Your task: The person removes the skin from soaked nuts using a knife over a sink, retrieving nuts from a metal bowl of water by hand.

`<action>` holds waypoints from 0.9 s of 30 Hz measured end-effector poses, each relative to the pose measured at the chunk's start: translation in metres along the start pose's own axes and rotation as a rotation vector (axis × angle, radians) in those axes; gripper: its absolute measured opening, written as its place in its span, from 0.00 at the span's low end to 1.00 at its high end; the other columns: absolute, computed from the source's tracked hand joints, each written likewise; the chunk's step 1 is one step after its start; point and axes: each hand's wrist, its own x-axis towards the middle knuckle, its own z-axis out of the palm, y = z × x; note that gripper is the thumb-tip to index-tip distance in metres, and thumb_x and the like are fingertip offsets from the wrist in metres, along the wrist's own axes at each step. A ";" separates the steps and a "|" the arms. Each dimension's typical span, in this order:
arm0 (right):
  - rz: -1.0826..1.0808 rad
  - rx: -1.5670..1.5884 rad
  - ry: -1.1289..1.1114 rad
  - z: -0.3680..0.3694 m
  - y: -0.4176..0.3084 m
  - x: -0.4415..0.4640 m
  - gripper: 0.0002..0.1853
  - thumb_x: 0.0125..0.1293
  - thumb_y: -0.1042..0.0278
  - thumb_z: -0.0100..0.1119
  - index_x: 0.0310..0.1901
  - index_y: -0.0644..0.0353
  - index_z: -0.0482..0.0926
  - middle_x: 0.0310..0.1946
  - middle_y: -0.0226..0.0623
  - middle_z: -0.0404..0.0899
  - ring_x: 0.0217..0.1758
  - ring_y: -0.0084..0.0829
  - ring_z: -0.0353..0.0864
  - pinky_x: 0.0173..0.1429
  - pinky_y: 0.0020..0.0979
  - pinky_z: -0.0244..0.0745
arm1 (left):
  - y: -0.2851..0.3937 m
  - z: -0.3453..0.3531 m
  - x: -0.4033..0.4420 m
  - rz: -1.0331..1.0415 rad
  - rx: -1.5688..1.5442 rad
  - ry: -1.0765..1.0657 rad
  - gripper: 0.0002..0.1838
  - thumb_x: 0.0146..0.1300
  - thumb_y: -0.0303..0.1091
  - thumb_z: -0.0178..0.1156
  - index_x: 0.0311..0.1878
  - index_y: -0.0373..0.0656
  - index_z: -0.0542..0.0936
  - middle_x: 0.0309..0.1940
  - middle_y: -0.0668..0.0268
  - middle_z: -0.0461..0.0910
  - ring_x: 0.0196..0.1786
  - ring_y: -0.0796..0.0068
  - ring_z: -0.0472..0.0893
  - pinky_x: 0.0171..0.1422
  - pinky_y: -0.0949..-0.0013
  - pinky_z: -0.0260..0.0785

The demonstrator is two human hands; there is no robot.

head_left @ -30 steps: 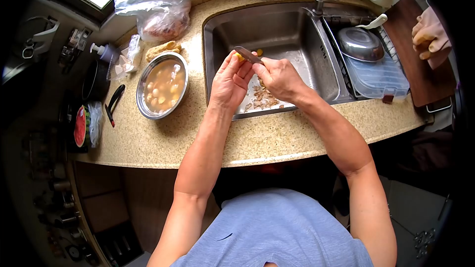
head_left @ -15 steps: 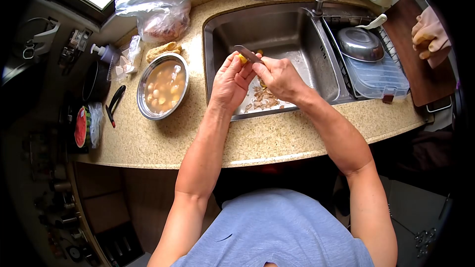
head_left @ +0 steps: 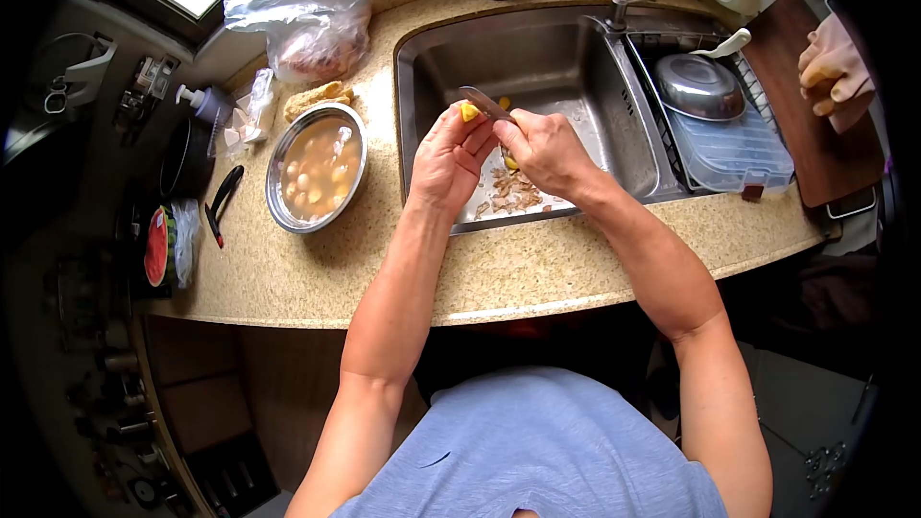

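Over the near left part of the sink, my left hand pinches a small yellow piece between thumb and fingertips. My right hand grips a knife, its blade pointing up and left beside the yellow piece. Brown peelings lie on the sink floor below my hands, with a few yellow bits near them. Left of the sink, a metal bowl holds cloudy brownish water with several pale round pieces.
A plastic bag and a yellowish lump sit behind the bowl. A black-handled tool and cut watermelon are at left. Right of the sink stand a rack with a metal lid, a plastic box and a brown board.
The knife blade has shifted slightly right, and more of the yellow piece shows at my left fingertips. A yellow bit now shows in the sink beside my right hand.
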 end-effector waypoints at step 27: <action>0.064 0.040 -0.081 0.002 0.001 0.001 0.21 0.75 0.54 0.51 0.34 0.65 0.81 0.26 0.52 0.82 0.31 0.50 0.84 0.38 0.45 0.77 | 0.000 0.007 -0.003 0.164 0.200 0.073 0.13 0.77 0.43 0.55 0.48 0.44 0.82 0.39 0.65 0.86 0.42 0.74 0.84 0.54 0.62 0.80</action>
